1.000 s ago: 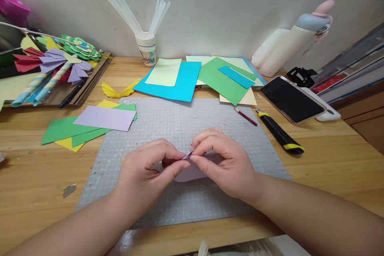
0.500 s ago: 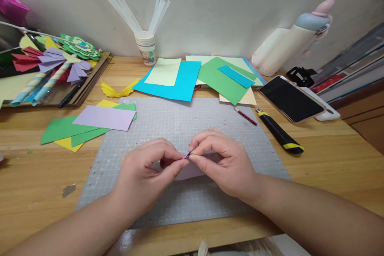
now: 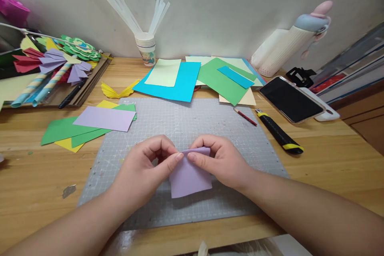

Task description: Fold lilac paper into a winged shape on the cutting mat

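A sheet of purple paper [image 3: 191,176] hangs between my two hands, its top edge folded over in a narrow strip. My left hand [image 3: 150,164] pinches the fold near the left corner between thumb and fingers. Close beside it, my right hand [image 3: 220,160] pinches the same fold, thumb in front and fingers behind. The paper's lower part faces me, flat and slightly tilted, above the grey cutting mat [image 3: 156,120]. The fingertips behind the paper are partly hidden.
Left lie purple, green and yellow paper strips [image 3: 105,118] and a pleated yellow piece [image 3: 120,90]. Blue paper [image 3: 171,88] and green paper [image 3: 228,88] lie behind the mat. On the right are a pencil [image 3: 246,117], a utility knife [image 3: 279,132] and a phone [image 3: 291,99]. A paper cup [image 3: 147,54] holds white sticks.
The purple paper has turned so its broad face hangs toward me; before, mostly its folded edge showed. My hands have shifted slightly, both still pinching the fold.
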### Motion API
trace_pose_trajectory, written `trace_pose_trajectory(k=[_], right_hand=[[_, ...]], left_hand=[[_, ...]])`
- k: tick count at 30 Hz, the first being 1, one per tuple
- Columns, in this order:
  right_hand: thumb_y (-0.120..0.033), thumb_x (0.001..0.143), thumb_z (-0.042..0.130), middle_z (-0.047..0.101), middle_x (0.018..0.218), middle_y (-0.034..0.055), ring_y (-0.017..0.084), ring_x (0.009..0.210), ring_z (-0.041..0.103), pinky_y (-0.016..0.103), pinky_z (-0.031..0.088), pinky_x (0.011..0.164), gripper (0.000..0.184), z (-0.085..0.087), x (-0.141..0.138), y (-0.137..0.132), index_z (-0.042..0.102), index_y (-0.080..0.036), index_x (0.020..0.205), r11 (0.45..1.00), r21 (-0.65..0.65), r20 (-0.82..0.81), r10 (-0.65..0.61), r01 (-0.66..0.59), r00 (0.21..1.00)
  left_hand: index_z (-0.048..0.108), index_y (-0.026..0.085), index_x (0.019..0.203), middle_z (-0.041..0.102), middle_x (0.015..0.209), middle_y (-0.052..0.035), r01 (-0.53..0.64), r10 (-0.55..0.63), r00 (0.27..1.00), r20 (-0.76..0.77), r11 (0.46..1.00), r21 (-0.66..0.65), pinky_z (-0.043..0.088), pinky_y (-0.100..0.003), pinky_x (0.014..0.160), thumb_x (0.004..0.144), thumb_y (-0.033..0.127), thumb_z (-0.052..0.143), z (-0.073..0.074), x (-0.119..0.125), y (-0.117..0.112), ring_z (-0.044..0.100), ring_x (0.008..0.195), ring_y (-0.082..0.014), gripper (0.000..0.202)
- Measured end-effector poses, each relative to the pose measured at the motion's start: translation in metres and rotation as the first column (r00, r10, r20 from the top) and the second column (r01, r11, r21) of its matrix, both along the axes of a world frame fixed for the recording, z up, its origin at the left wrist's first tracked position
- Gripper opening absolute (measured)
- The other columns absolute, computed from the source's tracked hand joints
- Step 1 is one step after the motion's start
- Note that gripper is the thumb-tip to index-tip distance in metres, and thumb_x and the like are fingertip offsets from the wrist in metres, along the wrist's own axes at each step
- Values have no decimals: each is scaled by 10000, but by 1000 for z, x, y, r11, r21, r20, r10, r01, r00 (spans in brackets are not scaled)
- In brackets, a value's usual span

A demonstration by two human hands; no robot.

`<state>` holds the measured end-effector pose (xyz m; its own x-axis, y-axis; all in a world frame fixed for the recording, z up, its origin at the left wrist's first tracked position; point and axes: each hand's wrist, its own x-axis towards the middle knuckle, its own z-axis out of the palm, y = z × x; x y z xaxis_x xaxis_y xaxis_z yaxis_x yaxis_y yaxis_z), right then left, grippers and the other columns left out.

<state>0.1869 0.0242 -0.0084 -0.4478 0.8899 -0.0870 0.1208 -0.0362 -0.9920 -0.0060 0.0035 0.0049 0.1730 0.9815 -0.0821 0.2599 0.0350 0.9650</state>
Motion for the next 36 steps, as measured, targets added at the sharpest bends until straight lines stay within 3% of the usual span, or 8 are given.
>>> trace_pose_trajectory(k=[7, 11, 14, 17, 22, 28, 34, 36], right_hand=[[-322, 770, 687, 600, 688, -12, 122, 629, 524, 257, 422, 570, 160, -2, -1, 3, 610, -200, 699, 999, -15, -110, -33, 32, 993], [-301, 789, 663, 618, 711, -5, 138, 663, 546, 286, 436, 611, 137, -4, -2, -1, 595, -208, 715, 999, -1, -92, 48, -48, 995], [-270, 823, 628, 643, 760, 10, 154, 712, 566, 310, 446, 652, 86, -4, -1, -4, 606, -211, 765, 986, 132, -4, 105, -104, 994], [-232, 853, 603, 672, 777, 9, 160, 744, 580, 348, 445, 728, 49, -3, 1, -5, 624, -219, 810, 930, 339, 93, 117, -142, 989], [-146, 871, 559, 708, 752, -7, 139, 676, 613, 386, 431, 777, 105, -3, 1, -3, 595, -228, 816, 836, 536, 63, 101, -119, 993], [-141, 869, 556, 692, 751, 0, 151, 670, 616, 394, 433, 745, 101, -1, 1, -3, 595, -226, 830, 794, 607, 11, 9, -14, 1000], [-219, 892, 595, 697, 787, 0, 158, 702, 611, 392, 429, 772, 26, 2, 2, -5, 610, -236, 881, 812, 580, 49, 41, -62, 998], [-231, 918, 568, 682, 745, -8, 153, 682, 603, 376, 438, 754, 98, 1, 2, -5, 620, -240, 836, 842, 538, 21, 13, -23, 1000]], left_hand=[[701, 254, 739, 667, 814, 12, -65, 62, 998, 25, 989, 131, 451, -275, 718, 782, 316, 707, -4, -3, 3, 600, 806, -151, 76], [691, 252, 730, 658, 774, 23, -43, 34, 998, 61, 987, 156, 456, -267, 669, 807, 282, 685, -4, -4, 1, 601, 756, -136, 83], [660, 229, 724, 646, 731, 25, 33, -23, 999, -36, 956, 291, 455, -276, 672, 824, 219, 660, -1, -3, -1, 595, 734, -131, 100], [657, 219, 748, 645, 714, 26, 122, -64, 988, -143, 886, 448, 453, -297, 702, 816, 146, 656, 3, -3, -2, 595, 737, -133, 100], [687, 229, 800, 684, 728, 32, 164, -60, 979, -196, 804, 571, 455, -308, 722, 811, 143, 697, 3, -5, -1, 616, 728, -131, 87], [687, 245, 775, 696, 734, 30, 34, 28, 992, -120, 873, 487, 470, -301, 696, 805, 202, 701, 3, -5, 0, 631, 722, -143, 54], [701, 255, 714, 702, 671, 17, 108, -17, 975, -223, 909, 403, 450, -335, 703, 782, 248, 696, 7, -1, 0, 623, 669, -165, 69], [697, 251, 737, 705, 700, 3, 83, 0, 972, -235, 935, 344, 451, -331, 684, 773, 292, 690, 7, 0, 0, 623, 692, -181, 55]])
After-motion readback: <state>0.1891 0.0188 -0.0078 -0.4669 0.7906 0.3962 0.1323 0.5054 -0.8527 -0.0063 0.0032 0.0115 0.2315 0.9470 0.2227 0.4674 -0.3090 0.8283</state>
